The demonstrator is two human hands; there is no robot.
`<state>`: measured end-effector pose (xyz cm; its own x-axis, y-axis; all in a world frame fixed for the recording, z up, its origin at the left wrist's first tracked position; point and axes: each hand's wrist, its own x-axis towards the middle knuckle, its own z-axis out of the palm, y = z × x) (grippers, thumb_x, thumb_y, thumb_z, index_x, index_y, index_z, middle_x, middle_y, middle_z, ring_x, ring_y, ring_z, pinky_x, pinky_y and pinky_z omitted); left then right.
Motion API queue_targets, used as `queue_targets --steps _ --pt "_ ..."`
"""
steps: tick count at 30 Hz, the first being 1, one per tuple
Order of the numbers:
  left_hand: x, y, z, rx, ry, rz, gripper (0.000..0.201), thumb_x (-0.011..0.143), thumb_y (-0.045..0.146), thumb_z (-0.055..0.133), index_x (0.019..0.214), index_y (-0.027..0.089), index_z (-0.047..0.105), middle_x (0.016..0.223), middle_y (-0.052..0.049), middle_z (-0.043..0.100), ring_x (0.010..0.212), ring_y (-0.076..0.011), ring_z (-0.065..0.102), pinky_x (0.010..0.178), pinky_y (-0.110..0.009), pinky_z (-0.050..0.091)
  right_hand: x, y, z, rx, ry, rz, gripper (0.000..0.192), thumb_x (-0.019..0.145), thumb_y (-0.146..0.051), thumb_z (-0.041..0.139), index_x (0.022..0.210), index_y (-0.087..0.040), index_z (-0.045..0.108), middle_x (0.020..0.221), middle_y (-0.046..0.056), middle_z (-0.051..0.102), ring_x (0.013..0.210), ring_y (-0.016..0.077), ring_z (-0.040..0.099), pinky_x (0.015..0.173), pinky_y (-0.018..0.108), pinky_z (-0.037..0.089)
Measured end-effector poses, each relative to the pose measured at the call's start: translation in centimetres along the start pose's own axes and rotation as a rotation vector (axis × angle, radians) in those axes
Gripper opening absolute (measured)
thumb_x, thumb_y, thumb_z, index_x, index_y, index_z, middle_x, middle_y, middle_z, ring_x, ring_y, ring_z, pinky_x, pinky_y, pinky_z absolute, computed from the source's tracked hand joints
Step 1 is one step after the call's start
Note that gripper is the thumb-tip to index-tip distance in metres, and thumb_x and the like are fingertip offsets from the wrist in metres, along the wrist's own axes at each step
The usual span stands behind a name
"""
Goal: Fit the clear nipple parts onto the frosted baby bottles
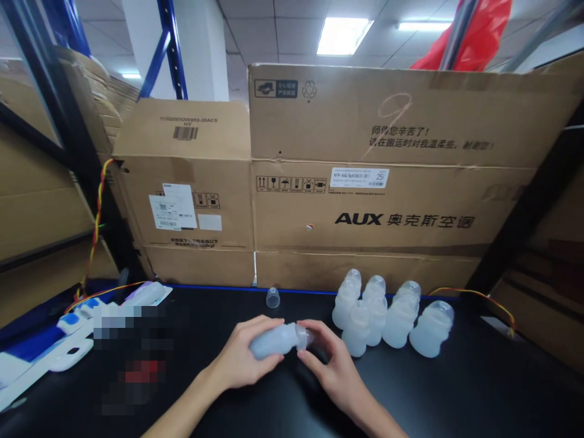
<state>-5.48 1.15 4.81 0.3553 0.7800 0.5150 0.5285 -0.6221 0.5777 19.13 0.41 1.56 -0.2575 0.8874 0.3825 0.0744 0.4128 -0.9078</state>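
My left hand [253, 353] is wrapped round the body of a translucent baby bottle [274, 342], which is held sideways with its neck toward the right. Thumb and fingers of my right hand [326, 356] close on the clear collar [302, 336] at that neck; the very tip is partly hidden by the fingers. Beyond the hands a clear dome cap [272, 297] stands on the black table [255, 407]. Several more frosted baby bottles [396, 322] with clear caps stand upright in a group to the right of my right hand.
A large cardboard sheet [365, 243] walls off the back of the table. White and blue items [77, 322] lie at the left, beside a pixelated patch. Dark shelf posts [520, 201] rise at both sides, with a yellow-red wire [98, 213] along the left one.
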Motion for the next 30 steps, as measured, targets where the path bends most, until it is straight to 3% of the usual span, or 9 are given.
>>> queue_targets --steps 4,7,10,13,17,21,24,27,30 --pt "-0.6 0.7 0.3 -0.121 -0.083 -0.202 0.058 0.07 0.038 0.086 0.127 0.029 0.077 0.121 -0.01 0.079 0.108 -0.029 0.073 0.099 -0.042 0.059 0.0 -0.3 -0.8 -0.076 -0.056 -0.138 0.036 0.093 -0.026 0.074 0.127 -0.028 0.065 0.125 0.006 0.07 0.112 0.0216 0.068 0.099 0.034 0.056" --pt "0.0 1.1 -0.2 -0.504 -0.247 -0.373 0.054 0.07 0.046 0.081 0.118 0.02 0.081 0.095 -0.009 0.082 0.075 -0.0212 0.074 0.067 -0.03 0.062 -0.2 -1.3 -1.2 -0.194 -0.108 -0.307 0.041 0.095 -0.014 0.067 0.131 -0.031 0.062 0.132 0.005 0.068 0.12 0.0196 0.066 0.106 0.032 0.053" --pt "0.7 1.3 -1.1 -0.921 -0.535 -0.558 0.047 0.07 0.042 0.073 0.101 0.007 0.083 0.071 -0.011 0.078 0.042 -0.012 0.061 0.038 -0.019 0.046 -0.7 -2.3 -1.1 -0.25 -0.201 -0.436 0.054 0.095 -0.007 0.064 0.141 -0.033 0.055 0.137 0.007 0.065 0.124 0.0188 0.066 0.106 0.029 0.055" --pt "0.8 0.5 -1.3 -1.159 -0.721 -0.726 0.046 0.068 0.037 0.068 0.091 -0.001 0.082 0.067 -0.017 0.077 0.035 -0.015 0.06 0.03 -0.021 0.046 -1.2 -3.2 -0.7 -0.306 -0.259 -0.558 0.063 0.096 -0.005 0.062 0.15 -0.035 0.05 0.138 0.009 0.065 0.119 0.0187 0.07 0.099 0.026 0.06" --pt "0.1 -0.9 -0.2 -1.31 -0.894 -0.861 0.046 0.067 0.042 0.065 0.078 0.0 0.079 0.06 -0.019 0.074 0.033 -0.0219 0.062 0.025 -0.028 0.046 -1.6 -5.5 -0.7 -0.376 -0.302 -0.619 0.075 0.098 -0.007 0.063 0.16 -0.042 0.038 0.139 0.008 0.068 0.123 0.0232 0.069 0.102 0.035 0.06" --pt "-0.4 -1.3 1.0 -1.356 -0.819 -0.887 0.04 0.059 0.042 0.068 0.062 0.003 0.075 0.05 -0.018 0.068 0.03 -0.0215 0.057 0.021 -0.026 0.037 -1.8 -7.8 -1.2 -0.407 -0.44 -0.657 0.066 0.102 -0.025 0.065 0.16 -0.042 0.039 0.137 0.006 0.07 0.131 0.0259 0.064 0.11 0.039 0.056" --pt "-0.1 -0.4 0.6 -1.351 -0.761 -0.872 0.041 0.059 0.043 0.071 0.067 0.003 0.077 0.052 -0.016 0.069 0.033 -0.0206 0.06 0.024 -0.025 0.04 -1.8 -7.9 -1.4 -0.465 -0.393 -0.573 0.047 0.103 -0.028 0.062 0.149 -0.035 0.055 0.135 0.008 0.07 0.122 0.0245 0.069 0.101 0.033 0.06" --pt "0.3 1.3 -0.3 -1.172 -0.692 -0.78 0.049 0.066 0.046 0.073 0.088 0.003 0.082 0.064 -0.016 0.076 0.037 -0.0161 0.061 0.031 -0.021 0.044 -1.8 -6.5 -1.2 -0.484 -0.263 -0.345 0.032 0.098 -0.033 0.067 0.128 -0.023 0.068 0.111 0.01 0.075 0.09 0.021 0.074 0.079 0.027 0.062" --pt "0.0 2.7 -0.6 -0.737 -0.405 -0.586 0.053 0.065 0.045 0.083 0.109 0.015 0.083 0.089 -0.014 0.083 0.064 -0.0204 0.074 0.053 -0.026 0.059 -1.6 -4.9 -0.5 -0.385 -0.135 -0.041 0.031 0.096 -0.049 0.064 0.09 -0.019 0.069 0.075 0.003 0.067 0.065 0.0154 0.063 0.06 0.023 0.052"
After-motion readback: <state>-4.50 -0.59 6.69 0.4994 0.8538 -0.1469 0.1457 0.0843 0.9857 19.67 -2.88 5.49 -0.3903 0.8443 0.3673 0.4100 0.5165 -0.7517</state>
